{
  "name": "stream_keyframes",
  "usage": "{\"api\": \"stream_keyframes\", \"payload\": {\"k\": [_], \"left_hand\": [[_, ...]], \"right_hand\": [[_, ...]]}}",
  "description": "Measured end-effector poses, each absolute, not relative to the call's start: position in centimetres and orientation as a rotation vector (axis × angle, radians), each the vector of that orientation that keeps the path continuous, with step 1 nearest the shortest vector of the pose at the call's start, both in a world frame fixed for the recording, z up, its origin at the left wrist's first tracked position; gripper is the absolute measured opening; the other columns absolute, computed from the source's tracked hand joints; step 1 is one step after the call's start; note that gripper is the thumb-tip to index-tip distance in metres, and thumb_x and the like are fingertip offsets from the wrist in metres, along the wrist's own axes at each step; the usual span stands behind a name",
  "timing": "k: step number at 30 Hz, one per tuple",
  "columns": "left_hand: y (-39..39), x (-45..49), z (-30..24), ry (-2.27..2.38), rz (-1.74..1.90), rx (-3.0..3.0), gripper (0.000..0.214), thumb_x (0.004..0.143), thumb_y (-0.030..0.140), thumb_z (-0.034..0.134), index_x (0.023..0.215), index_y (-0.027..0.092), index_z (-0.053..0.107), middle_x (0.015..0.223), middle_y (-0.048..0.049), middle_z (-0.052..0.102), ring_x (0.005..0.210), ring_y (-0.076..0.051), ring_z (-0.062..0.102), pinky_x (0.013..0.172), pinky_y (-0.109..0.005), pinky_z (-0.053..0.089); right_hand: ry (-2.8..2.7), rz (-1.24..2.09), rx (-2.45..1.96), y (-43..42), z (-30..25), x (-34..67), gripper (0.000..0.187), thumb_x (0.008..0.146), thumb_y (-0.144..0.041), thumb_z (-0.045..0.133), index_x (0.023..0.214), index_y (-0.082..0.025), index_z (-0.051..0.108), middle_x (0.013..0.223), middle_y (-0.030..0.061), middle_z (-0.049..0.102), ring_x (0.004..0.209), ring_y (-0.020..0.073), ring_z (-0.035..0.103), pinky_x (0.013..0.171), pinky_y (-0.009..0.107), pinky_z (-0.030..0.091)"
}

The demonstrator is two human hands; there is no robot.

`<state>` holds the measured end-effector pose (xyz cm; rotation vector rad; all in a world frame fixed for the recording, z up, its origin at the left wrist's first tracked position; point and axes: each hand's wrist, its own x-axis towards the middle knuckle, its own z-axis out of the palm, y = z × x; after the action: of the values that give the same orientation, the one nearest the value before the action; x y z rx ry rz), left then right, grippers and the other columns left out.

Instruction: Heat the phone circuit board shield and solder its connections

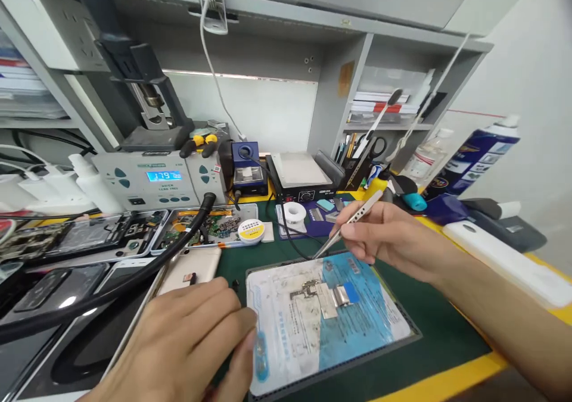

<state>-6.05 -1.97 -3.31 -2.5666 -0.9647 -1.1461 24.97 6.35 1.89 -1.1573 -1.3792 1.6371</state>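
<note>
My right hand pinches a pair of metal tweezers, whose tip points down at the far edge of a blue and white work mat. A small circuit board lies in the middle of that mat, apart from the tweezer tip. At the mat's near left corner my left hand rests with curled fingers; what it holds, if anything, is hidden. A gold phone lies just beyond the left hand.
A hot-air station with a lit display stands at the back left, its black hose crossing the opened phones. A solder paste tin, solder spool, heating plate and tool cup stand behind the mat. Bottles stand right.
</note>
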Motion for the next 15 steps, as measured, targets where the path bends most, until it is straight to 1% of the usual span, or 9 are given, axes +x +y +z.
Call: {"api": "stream_keyframes", "payload": {"k": [4, 6, 9, 12, 13, 15], "left_hand": [[-1.6, -6.1, -3.7, -1.003, -1.157, -2.593, 0.016, 0.095, 0.007, 0.059, 0.094, 0.019, 0.069, 0.081, -0.0008, 0.068, 0.077, -0.014, 0.063, 0.073, -0.030, 0.049], [-1.4, -5.9, -3.8, -1.046, -1.148, -2.626, 0.016, 0.095, 0.007, 0.058, 0.091, 0.019, 0.067, 0.080, -0.0006, 0.065, 0.074, -0.013, 0.059, 0.070, -0.030, 0.045], [-1.1, -5.5, -3.3, -1.101, -1.041, -2.685, 0.016, 0.096, 0.007, 0.057, 0.091, 0.019, 0.066, 0.077, 0.0000, 0.061, 0.071, -0.013, 0.054, 0.066, -0.032, 0.041], [-0.9, -5.1, -2.7, -1.118, -0.886, -2.735, 0.016, 0.099, 0.009, 0.056, 0.096, 0.020, 0.066, 0.078, 0.0009, 0.061, 0.070, -0.013, 0.055, 0.067, -0.032, 0.042], [-0.8, -5.1, -2.5, -1.128, -0.850, -2.741, 0.015, 0.100, 0.010, 0.055, 0.097, 0.020, 0.067, 0.079, 0.0011, 0.061, 0.070, -0.013, 0.055, 0.069, -0.032, 0.043], [-0.5, -4.8, -2.3, -1.139, -0.864, -2.699, 0.014, 0.100, 0.012, 0.056, 0.096, 0.021, 0.067, 0.081, 0.0008, 0.062, 0.072, -0.013, 0.056, 0.070, -0.033, 0.043]], "right_hand": [[-1.645, 1.373, -1.144, 5.2, 0.7, 25.4, 0.023, 0.083, -0.041, 0.089, 0.091, -0.021, 0.083, 0.057, 0.0005, 0.066, 0.051, 0.0146, 0.060, 0.044, 0.025, 0.044], [-1.712, 1.286, -1.148, 4.7, 0.4, 25.5, 0.022, 0.085, -0.044, 0.087, 0.089, -0.023, 0.085, 0.059, 0.0022, 0.068, 0.052, 0.0166, 0.063, 0.045, 0.027, 0.048], [-1.778, 1.182, -1.155, 4.0, 0.0, 25.6, 0.021, 0.087, -0.048, 0.084, 0.090, -0.028, 0.087, 0.076, 0.0057, 0.079, 0.062, 0.0203, 0.071, 0.050, 0.029, 0.055], [-1.853, 1.084, -1.166, 3.6, -0.6, 25.7, 0.018, 0.089, -0.048, 0.082, 0.093, -0.032, 0.088, 0.094, 0.0054, 0.084, 0.080, 0.0242, 0.078, 0.065, 0.031, 0.062], [-1.872, 1.060, -1.173, 3.5, -0.9, 25.8, 0.016, 0.090, -0.048, 0.082, 0.095, -0.034, 0.087, 0.097, 0.0046, 0.084, 0.084, 0.0252, 0.079, 0.066, 0.032, 0.062], [-1.897, 1.029, -1.190, 3.4, -1.3, 25.8, 0.015, 0.091, -0.049, 0.081, 0.098, -0.037, 0.086, 0.096, 0.0036, 0.084, 0.086, 0.0273, 0.080, 0.059, 0.032, 0.061]]}}
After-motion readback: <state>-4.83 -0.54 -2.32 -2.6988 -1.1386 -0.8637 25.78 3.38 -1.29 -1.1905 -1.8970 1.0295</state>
